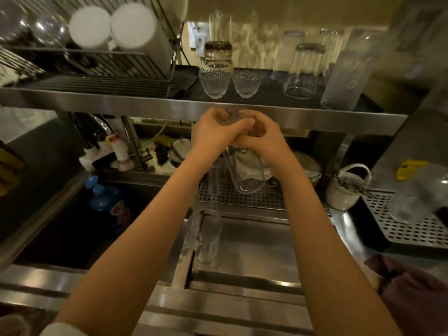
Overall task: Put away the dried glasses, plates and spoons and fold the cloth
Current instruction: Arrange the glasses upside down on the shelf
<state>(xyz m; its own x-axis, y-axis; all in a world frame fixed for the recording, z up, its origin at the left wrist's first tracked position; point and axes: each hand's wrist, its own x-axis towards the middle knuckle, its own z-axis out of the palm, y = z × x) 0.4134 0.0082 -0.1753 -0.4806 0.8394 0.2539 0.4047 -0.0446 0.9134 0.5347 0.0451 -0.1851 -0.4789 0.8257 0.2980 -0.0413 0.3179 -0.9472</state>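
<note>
Both my hands meet just under the front edge of the steel shelf (145, 103). My left hand (213, 132) and my right hand (261, 137) together grip a clear glass (234, 116), whose rim shows above my fingers. On the shelf stand several upturned glasses: a patterned stacked pair (215, 73), a short patterned one (247, 82) and tall tumblers (303, 71). Below my hands a clear pitcher (244, 173) holding a pale cloth stands on the perforated drain tray (242, 197). Plates (312, 169) are stacked behind it. Two tall glasses (206, 236) stand at the sink's left edge.
A wire dish rack (97, 61) with white cups and bowls fills the shelf's left. A faucet (131, 141) and a blue soap bottle (104, 200) are at the left sink. A white utensil cup (344, 187), a yellow cloth (409, 168) and a dark cloth (412, 287) lie right.
</note>
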